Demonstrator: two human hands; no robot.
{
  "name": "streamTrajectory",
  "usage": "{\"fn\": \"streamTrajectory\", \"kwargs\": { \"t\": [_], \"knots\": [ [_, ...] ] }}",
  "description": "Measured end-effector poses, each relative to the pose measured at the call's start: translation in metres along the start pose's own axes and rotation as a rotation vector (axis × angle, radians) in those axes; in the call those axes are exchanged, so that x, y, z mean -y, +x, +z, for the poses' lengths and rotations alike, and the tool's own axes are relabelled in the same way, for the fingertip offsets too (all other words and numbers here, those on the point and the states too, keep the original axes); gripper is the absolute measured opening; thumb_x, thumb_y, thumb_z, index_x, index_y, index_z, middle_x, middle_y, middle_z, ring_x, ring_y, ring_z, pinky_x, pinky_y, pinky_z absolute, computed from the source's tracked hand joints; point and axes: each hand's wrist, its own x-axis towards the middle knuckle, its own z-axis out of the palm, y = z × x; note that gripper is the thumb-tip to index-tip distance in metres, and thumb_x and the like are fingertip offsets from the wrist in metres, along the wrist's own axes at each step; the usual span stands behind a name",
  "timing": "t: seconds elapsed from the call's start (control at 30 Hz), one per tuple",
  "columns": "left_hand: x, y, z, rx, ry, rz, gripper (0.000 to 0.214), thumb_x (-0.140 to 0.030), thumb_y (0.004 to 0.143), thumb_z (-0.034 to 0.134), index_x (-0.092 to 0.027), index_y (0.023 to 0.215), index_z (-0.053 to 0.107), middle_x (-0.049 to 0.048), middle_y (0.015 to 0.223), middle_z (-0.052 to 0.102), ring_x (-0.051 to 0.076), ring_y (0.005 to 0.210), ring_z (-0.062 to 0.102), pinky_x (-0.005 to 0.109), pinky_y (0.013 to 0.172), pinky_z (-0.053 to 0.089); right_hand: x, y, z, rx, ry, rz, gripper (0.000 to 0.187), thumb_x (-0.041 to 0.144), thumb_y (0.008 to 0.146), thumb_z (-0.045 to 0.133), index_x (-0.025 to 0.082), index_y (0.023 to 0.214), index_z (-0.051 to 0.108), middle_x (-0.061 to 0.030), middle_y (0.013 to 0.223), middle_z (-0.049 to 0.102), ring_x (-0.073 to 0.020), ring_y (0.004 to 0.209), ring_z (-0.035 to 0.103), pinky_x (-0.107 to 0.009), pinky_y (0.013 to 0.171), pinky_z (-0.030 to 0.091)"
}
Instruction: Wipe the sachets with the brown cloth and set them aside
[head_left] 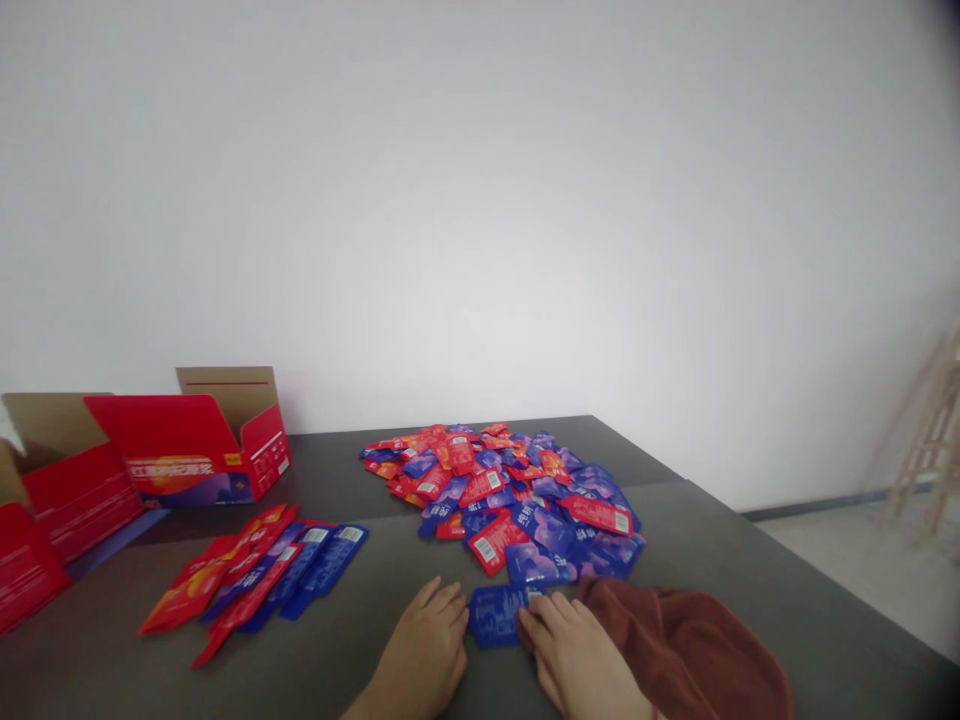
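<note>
A plain white wall (480,220) fills the upper part of the frame, and below it a dark grey table (720,560) spreads across the lower half. At the right edge, beyond the table, stands a blurred wooden frame (934,450) on a pale floor (817,530). Open red cardboard boxes (255,475) stand at the left, their brown inner flaps raised.

Just below the centre of the frame lies a broad heap of packets (491,490), red and blue ones jumbled over each other, some with white barcode labels upward. In the lower left, in front of the boxes, an overlapping row of packets (247,585) slants across the table—red toward its left side, blue toward its right. A reddish-brown cloth (697,650) lies crumpled in the lower right, beside and partly behind the right hand (577,655).

Both hands are at the bottom centre, on either side of a single blue packet (495,615) that lies flat on the table, just in front of the heap. The left hand (424,650) has its fingers together and slightly bent, the tips at the packet's left end. The right hand's fingers curl over the packet's right end, with a bit of brown fabric showing under them—whether either hand is pinching or merely pressing, I cannot tell.
</note>
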Motion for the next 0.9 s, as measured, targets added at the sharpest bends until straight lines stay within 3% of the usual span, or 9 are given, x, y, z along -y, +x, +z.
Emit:
{"fn": "streamTrajectory", "kwargs": {
  "t": [0.13,0.27,0.33,0.43,0.53,0.6,0.7,0.9],
  "knots": [
    [0.004,0.000,0.001,-0.031,-0.061,-0.025,0.034,-0.011,0.083,0.046,-0.016,0.110,0.066,0.0091,0.117,0.067,0.025,0.115,0.055,0.047,0.108,0.031,-0.032,-0.008,-0.010,0.031,0.011,0.207,0.028,0.011,0.087,0.048,0.018,0.108,0.066,-0.0068,0.101,0.065,-0.0231,0.094,0.056,-0.036,0.082,0.042],
    [-0.007,0.017,-0.011,-0.059,-0.201,-0.004,0.024,-0.012,0.082,0.049,-0.020,0.092,0.070,0.0047,0.110,0.069,0.022,0.110,0.057,0.043,0.107,0.032,-0.047,-0.005,-0.016,0.016,0.077,0.265,0.029,0.014,0.092,0.041,0.017,0.104,0.068,-0.0084,0.101,0.064,-0.0232,0.093,0.056,-0.037,0.085,0.042],
    [-0.023,0.032,-0.017,-0.043,-0.273,0.073,0.024,-0.016,0.085,0.051,-0.022,0.101,0.068,0.0032,0.119,0.065,0.021,0.114,0.055,0.039,0.107,0.033,-0.047,-0.006,-0.017,0.005,0.128,0.257,0.030,0.014,0.093,0.040,0.017,0.103,0.067,-0.0078,0.100,0.064,-0.0227,0.093,0.056,-0.036,0.085,0.042],
    [-0.047,0.053,-0.019,0.041,-0.318,0.204,0.042,-0.028,0.087,0.057,-0.022,0.129,0.053,0.0049,0.140,0.051,0.023,0.130,0.042,0.040,0.111,0.030,-0.046,-0.009,-0.017,-0.007,0.166,0.229,0.028,0.012,0.090,0.043,0.018,0.103,0.067,-0.0074,0.098,0.064,-0.0228,0.093,0.057,-0.036,0.084,0.043],
    [-0.053,0.053,-0.014,0.150,-0.341,0.244,0.046,-0.031,0.089,0.056,-0.025,0.134,0.047,0.0049,0.144,0.046,0.024,0.135,0.036,0.044,0.112,0.028,-0.045,-0.012,-0.016,-0.034,0.177,0.211,0.029,0.011,0.089,0.044,0.018,0.105,0.067,-0.0077,0.099,0.064,-0.0229,0.093,0.057,-0.036,0.085,0.043],
    [-0.041,0.039,-0.011,0.175,-0.351,0.192,0.045,-0.023,0.089,0.053,-0.028,0.133,0.048,0.0029,0.145,0.046,0.023,0.135,0.037,0.045,0.112,0.029,-0.045,-0.013,-0.016,-0.053,0.184,0.208,0.030,0.012,0.090,0.044,0.018,0.109,0.066,-0.0079,0.101,0.065,-0.0230,0.094,0.057,-0.036,0.086,0.043],
    [0.000,0.005,-0.008,0.151,-0.308,0.049,0.048,-0.015,0.088,0.050,-0.031,0.134,0.048,-0.0002,0.144,0.047,0.020,0.134,0.039,0.043,0.112,0.030,-0.043,-0.012,-0.016,-0.056,0.189,0.209,0.029,0.013,0.091,0.043,0.018,0.107,0.067,-0.0081,0.102,0.065,-0.0234,0.095,0.057,-0.037,0.087,0.043],
    [0.101,-0.043,0.002,0.029,-0.092,-0.239,0.045,-0.033,0.095,0.044,-0.025,0.139,0.044,0.0061,0.146,0.043,0.024,0.135,0.038,0.048,0.110,0.033,-0.041,-0.010,-0.017,-0.026,0.168,0.226,0.028,0.012,0.090,0.044,0.017,0.101,0.069,-0.0088,0.100,0.065,-0.0252,0.096,0.057,-0.040,0.088,0.043]
  ]
}}
